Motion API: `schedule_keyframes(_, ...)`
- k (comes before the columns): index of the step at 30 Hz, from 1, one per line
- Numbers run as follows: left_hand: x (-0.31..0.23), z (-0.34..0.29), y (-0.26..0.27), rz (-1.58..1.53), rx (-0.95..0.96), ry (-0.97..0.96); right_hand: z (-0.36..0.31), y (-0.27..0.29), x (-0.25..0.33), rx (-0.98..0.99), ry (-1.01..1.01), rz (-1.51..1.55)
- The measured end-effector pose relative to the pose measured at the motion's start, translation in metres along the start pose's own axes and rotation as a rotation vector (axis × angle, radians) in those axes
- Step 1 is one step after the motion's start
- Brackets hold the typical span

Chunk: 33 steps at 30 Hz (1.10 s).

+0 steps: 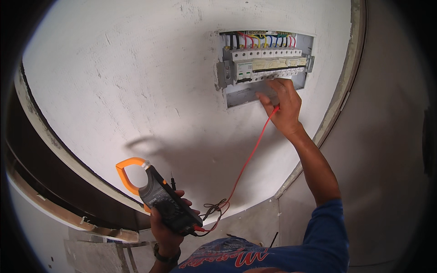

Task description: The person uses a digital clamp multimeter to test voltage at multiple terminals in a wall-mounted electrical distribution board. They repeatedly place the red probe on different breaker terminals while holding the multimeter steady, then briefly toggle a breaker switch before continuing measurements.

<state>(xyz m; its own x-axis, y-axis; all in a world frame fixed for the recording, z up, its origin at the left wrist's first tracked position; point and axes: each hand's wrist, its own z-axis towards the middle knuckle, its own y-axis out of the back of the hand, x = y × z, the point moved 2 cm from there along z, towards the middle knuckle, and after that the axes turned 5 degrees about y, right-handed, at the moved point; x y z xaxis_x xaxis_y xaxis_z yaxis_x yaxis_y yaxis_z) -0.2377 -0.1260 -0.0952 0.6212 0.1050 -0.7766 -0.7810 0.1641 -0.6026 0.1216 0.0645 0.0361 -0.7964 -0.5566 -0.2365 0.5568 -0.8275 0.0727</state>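
Observation:
My left hand [166, 232] is wrapped round a black clamp meter [166, 204] with an orange jaw [132, 175], held away from the wall. A black test probe [173, 183] points up beside the meter, against my left fingers. At the breaker box, my right hand [287, 107] is raised just under the row of circuit breakers [268, 68]. It holds a red test probe [276, 108], whose tip is hidden or too blurred to make out. The probe's red lead [246, 166] hangs down to the meter's lower end.
The grey metal box [246, 97] is set into a white plastered wall [114, 86]. Coloured wires [259, 42] enter the breakers from above. Below, a tangled black lead [214, 208] hangs near the meter. A dark door opening [68, 182] lies at left, a grey wall [387, 150] at right.

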Motion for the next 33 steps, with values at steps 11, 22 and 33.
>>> schedule_keyframes(11,0.029,0.003,-0.011,-0.052,0.094,0.085,0.036,0.001,-0.020,0.046,0.117,0.020)
schedule_keyframes(22,0.055,0.006,-0.041,-0.087,-0.046,-0.025,0.027,-0.008,-0.034,0.062,0.249,-0.003)
schedule_keyframes(33,0.063,0.009,-0.056,-0.054,-0.099,-0.029,0.013,0.004,-0.068,-0.059,0.166,0.055)
